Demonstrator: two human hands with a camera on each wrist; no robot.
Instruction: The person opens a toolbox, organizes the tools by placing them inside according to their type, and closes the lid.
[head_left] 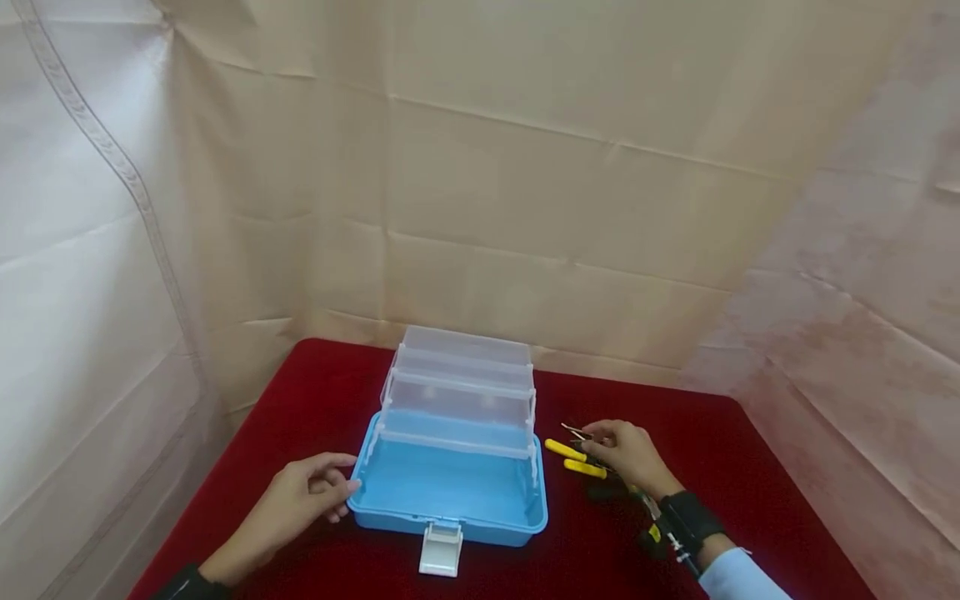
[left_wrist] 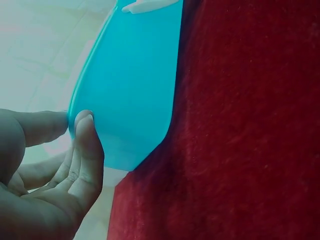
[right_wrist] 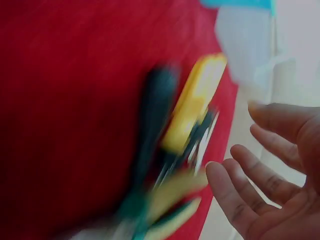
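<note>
A light-blue plastic toolbox (head_left: 450, 479) stands on the red cloth with its translucent lid and trays (head_left: 467, 379) raised at the back. My left hand (head_left: 300, 498) pinches the left rim of this box between thumb and finger, as the left wrist view shows. To the right of the box, my right hand (head_left: 632, 458) hovers over a group of tools, its fingers relaxed and apart with nothing in them. Among these are yellow-handled tools (head_left: 585, 469), a black handle (right_wrist: 156, 102), thin metal pieces (right_wrist: 202, 147) and a blurred green-and-yellow pair of handles (right_wrist: 172, 210).
A white latch (head_left: 441, 550) hangs down from the box's front. The red cloth (head_left: 322, 392) covers a table with rounded far corners. Beige sheeting (head_left: 525, 208) rises behind the table, and pale sheets hang at both sides.
</note>
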